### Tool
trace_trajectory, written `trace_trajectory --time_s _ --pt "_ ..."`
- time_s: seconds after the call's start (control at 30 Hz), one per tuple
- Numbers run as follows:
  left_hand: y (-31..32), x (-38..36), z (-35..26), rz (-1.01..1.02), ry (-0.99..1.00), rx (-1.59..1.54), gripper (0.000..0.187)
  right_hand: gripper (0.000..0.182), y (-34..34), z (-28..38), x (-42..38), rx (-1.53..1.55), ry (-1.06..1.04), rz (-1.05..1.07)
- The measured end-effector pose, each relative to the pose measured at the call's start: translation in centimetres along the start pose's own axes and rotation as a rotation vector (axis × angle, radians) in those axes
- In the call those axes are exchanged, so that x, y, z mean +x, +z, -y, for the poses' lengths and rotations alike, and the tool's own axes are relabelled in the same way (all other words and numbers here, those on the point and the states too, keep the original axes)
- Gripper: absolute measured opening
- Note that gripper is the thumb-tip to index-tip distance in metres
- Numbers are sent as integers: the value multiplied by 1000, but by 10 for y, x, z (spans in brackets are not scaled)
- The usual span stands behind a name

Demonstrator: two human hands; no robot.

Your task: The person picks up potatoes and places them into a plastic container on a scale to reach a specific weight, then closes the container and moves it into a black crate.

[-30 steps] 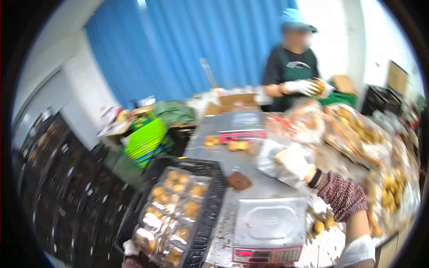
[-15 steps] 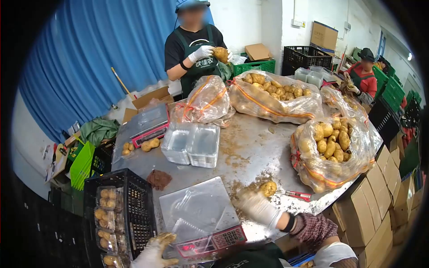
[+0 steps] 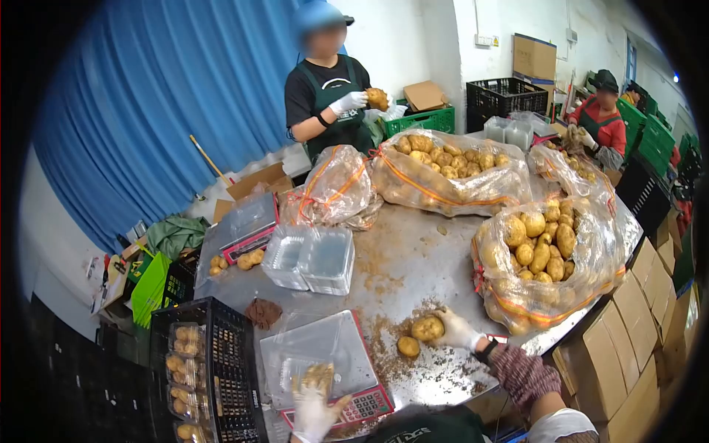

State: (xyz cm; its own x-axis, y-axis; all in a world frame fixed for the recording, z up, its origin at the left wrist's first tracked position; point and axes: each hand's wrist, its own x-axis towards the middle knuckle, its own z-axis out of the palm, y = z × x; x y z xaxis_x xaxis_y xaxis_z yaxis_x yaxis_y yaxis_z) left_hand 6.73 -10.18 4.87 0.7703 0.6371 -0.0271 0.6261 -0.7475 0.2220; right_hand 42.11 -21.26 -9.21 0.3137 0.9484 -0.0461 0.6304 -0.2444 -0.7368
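My right hand (image 3: 456,331), in a white glove, is closed round a potato (image 3: 427,328) just above the soiled metal table. A second potato (image 3: 408,347) lies beside it. My left hand (image 3: 316,402), in a dirty glove, reaches over the scale (image 3: 347,354) with its fingers apart at a clear plastic container (image 3: 284,369) on the plate; whether it grips the container is unclear. Stacked clear containers (image 3: 329,262) stand beyond the scale. To the right, an open plastic bag (image 3: 498,295) is full of potatoes.
A black crate (image 3: 236,369) with packed potatoes stands left. A brown cloth (image 3: 263,314), another scale (image 3: 247,221) and further potato bags (image 3: 450,192) lie on the table. One co-worker (image 3: 332,96) holds a potato across it; another (image 3: 605,125) is at the far right.
My right hand has closed on a potato, and a second potato now shows beside it. My left hand has moved right, over the scale. The view has shifted slightly.
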Motion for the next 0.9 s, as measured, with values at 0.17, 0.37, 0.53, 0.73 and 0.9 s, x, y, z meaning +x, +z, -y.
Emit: trace_trajectory --time_s 0.17,0.37,0.53,0.73,0.9 --pt "46 40 -89 -290 -106 -1086 92 78 -17 110 -43 140 -198 -149" --pt "76 74 -102 -410 -6 -1285 77 74 -8 159 -59 40 -226 -298" --pt "59 70 -94 -600 -47 -1160 30 70 16 129 -64 452 -129 -130" --pt "60 66 -80 -474 -174 -1427 38 67 5 159 -68 567 43 -70" --pt "52 54 -103 -439 -30 -1500 60 71 15 169 -67 117 -306 -362"
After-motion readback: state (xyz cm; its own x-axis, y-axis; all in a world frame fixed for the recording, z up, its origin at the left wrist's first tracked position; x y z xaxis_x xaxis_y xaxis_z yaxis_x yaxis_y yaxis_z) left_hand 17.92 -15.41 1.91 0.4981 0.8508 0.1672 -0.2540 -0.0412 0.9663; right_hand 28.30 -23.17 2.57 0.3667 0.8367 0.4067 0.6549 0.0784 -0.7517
